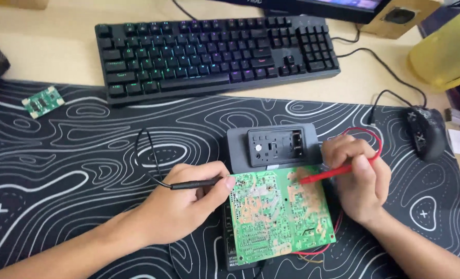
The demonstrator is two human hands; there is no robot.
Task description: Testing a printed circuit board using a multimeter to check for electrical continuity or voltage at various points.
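Both forearms came in bare, no sleeves reaching the wrists. The left hand (181, 206) wore no ring, glove or watch, the right hand (359, 178) likewise, its nails trimmed short and plain.

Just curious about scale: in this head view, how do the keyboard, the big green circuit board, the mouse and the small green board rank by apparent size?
1. keyboard
2. big green circuit board, though nearer the camera
3. mouse
4. small green board
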